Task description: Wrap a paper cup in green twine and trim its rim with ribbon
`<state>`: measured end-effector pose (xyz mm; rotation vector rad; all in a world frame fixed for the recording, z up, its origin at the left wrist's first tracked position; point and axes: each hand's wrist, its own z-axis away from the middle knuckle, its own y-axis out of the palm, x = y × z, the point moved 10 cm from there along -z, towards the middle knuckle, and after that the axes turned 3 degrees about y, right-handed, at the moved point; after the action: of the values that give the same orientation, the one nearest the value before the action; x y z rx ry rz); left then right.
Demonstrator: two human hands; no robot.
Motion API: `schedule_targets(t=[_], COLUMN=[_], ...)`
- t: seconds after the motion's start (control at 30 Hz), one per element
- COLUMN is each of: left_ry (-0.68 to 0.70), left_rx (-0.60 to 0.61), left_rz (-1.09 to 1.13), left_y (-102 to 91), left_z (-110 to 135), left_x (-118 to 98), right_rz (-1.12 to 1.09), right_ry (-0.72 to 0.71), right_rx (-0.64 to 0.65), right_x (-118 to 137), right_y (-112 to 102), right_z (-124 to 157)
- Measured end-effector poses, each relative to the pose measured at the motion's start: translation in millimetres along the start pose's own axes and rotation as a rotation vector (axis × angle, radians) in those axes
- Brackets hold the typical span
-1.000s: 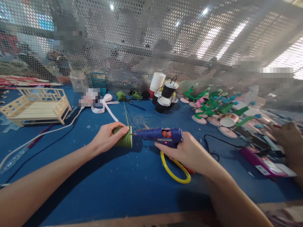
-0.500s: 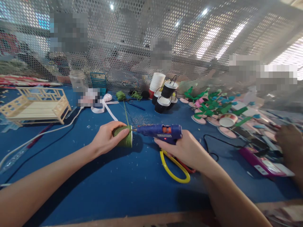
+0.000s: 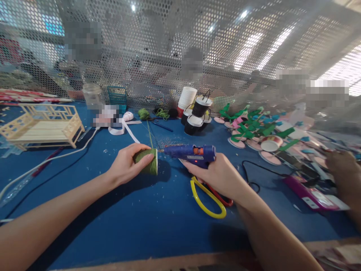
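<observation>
My left hand (image 3: 128,162) is wrapped round a paper cup (image 3: 150,168) covered in green yarn, tilted on its side with its white rim to the right. A strand of yarn (image 3: 149,133) runs from the cup back to a green yarn ball (image 3: 143,114). My right hand (image 3: 218,171) grips a blue glue gun (image 3: 187,152) with a small red light on it. Its nozzle points left, close to the cup's rim. Beneath the right hand lie scissors (image 3: 207,205) with yellow and red handles, their blades mostly hidden by the hand.
Stacked white cups (image 3: 187,98) and black yarn-wrapped cups (image 3: 193,126) stand at the back. A wooden model bed (image 3: 42,130) sits left. Green paper pieces on pink discs (image 3: 237,142) crowd the right, near a purple power strip (image 3: 310,194). Another person's hand (image 3: 342,163) is at far right.
The glue gun has drawn back slightly to the right, so its nozzle is a little farther from the cup. My left hand and the cup have barely moved.
</observation>
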<state>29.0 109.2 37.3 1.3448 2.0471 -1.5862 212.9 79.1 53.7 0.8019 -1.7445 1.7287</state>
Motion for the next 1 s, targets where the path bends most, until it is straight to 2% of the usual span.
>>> schedule_targets(t=[1.0], left_ry=[0.057], left_rx=[-0.007], left_rz=[-0.005], left_y=[-1.8], left_z=[2.3], left_x=[-5.1], right_rz=[-0.061], right_ry=[0.007], right_rx=[0.047], right_x=[-0.2], right_y=[4.6], right_z=[0.6])
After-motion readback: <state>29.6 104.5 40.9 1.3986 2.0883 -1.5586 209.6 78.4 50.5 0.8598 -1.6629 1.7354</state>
